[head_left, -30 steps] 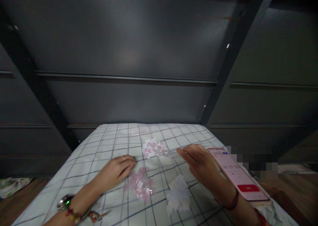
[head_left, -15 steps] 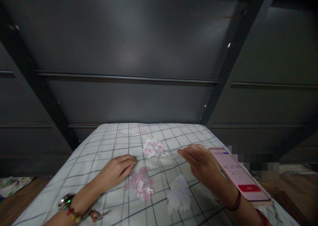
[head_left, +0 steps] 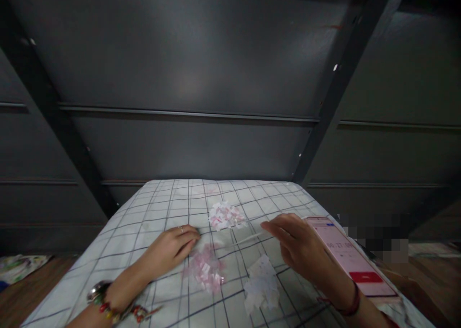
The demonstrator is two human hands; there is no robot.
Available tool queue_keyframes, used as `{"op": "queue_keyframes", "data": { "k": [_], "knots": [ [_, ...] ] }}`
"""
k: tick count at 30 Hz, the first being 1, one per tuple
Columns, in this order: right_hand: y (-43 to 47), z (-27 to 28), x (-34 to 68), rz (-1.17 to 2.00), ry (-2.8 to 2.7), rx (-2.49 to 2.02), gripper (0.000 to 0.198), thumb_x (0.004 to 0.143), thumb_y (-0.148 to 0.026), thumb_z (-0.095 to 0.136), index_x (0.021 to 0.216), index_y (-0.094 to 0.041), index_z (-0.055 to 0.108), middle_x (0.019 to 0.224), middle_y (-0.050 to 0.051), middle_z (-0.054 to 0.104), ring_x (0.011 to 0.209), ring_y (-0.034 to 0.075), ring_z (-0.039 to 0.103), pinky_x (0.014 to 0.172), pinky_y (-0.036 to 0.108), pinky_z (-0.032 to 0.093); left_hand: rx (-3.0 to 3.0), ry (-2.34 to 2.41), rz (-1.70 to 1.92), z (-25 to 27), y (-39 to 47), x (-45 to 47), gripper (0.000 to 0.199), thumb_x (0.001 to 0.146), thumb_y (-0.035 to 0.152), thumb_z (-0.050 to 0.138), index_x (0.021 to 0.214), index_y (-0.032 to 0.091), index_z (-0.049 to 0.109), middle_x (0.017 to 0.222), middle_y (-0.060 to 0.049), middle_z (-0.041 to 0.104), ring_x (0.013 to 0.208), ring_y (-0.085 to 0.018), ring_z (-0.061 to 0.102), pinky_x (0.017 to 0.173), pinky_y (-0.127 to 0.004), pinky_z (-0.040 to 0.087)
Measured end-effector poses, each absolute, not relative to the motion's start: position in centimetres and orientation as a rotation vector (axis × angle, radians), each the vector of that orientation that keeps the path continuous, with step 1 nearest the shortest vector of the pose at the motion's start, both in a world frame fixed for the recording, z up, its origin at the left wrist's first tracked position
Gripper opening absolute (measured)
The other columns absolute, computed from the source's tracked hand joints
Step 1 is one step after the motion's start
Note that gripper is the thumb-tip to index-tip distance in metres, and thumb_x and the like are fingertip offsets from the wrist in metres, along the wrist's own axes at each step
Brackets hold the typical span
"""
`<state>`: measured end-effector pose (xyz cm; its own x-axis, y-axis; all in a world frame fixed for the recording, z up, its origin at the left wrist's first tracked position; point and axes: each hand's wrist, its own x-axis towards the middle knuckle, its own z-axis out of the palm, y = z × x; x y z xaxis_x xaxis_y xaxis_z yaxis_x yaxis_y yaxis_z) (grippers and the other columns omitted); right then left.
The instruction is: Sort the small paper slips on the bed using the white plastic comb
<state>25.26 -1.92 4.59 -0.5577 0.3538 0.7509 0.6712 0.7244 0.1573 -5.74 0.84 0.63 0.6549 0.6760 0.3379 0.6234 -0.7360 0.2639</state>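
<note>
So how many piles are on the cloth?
3 clear ones: pink-white pile, farthest; pink pile by the left hand; white pile, near right. A faint pink patch beyond is unclear.

In the lower right, a thin, pale, stick-like tool [head_left: 247, 239] is held by the bare right hand [head_left: 293, 236]. At lower left, the ringed left hand [head_left: 176, 244] is rested on a white, dark-gridded cloth [head_left: 173, 301]; at lower centre, translucent pink scraps [head_left: 206, 271] are heaped below a white-and-pink pile of small pieces [head_left: 226, 216].
</note>
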Motion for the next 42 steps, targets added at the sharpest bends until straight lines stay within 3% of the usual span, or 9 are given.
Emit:
{"op": "queue_keyframes", "data": {
  "k": [7,15,24,32,42],
  "knots": [
    [-2.2,4.6,25.0,-0.558,-2.18,-0.749,0.043,0.073,0.006,0.033,0.105,-0.016,0.053,0.08,0.005,0.061,0.075,0.017,0.053,0.065,0.032,0.047,2.753,1.072,0.638,0.5,0.7,-5.8,0.021,0.093,0.019,0.037,0.098,0.02,0.058,0.099,-0.003,0.064,0.088,-0.016,0.062,0.08,-0.03,0.05],
    [-2.2,4.1,24.3,-0.497,-2.249,-0.646,0.044,0.07,0.009,0.031,0.1,-0.014,0.054,0.079,0.004,0.062,0.074,0.015,0.053,0.067,0.03,0.047,2.753,1.07,0.652,0.5,0.8,-5.8,0.022,0.092,0.018,0.037,0.099,0.02,0.058,0.099,-0.003,0.064,0.088,-0.016,0.062,0.08,-0.03,0.05],
    [-1.3,3.6,25.6,-0.625,-2.12,-0.805,0.048,0.076,0.005,0.035,0.116,-0.018,0.047,0.084,0.004,0.059,0.078,0.017,0.052,0.066,0.032,0.046,2.761,1.076,0.634,0.6,0.7,-5.8,0.022,0.093,0.019,0.037,0.098,0.018,0.058,0.099,-0.004,0.064,0.088,-0.016,0.062,0.08,-0.029,0.05],
    [-0.3,3.0,25.8,-0.769,-2.152,-0.91,0.048,0.071,0.008,0.032,0.11,-0.015,0.048,0.078,0.004,0.056,0.072,0.017,0.048,0.062,0.031,0.042,2.759,1.071,0.645,0.4,0.7,-5.8,0.022,0.093,0.02,0.037,0.098,0.019,0.059,0.098,-0.003,0.065,0.089,-0.016,0.062,0.08,-0.029,0.05],
    [-0.9,3.7,25.5,-0.71,-2.145,-0.807,0.048,0.07,0.009,0.032,0.106,-0.016,0.049,0.08,0.004,0.057,0.074,0.017,0.048,0.062,0.03,0.04,2.744,1.063,0.659,0.5,0.8,-5.8,0.022,0.093,0.02,0.038,0.098,0.02,0.059,0.098,-0.003,0.065,0.088,-0.016,0.062,0.081,-0.03,0.05]
  ]
}}
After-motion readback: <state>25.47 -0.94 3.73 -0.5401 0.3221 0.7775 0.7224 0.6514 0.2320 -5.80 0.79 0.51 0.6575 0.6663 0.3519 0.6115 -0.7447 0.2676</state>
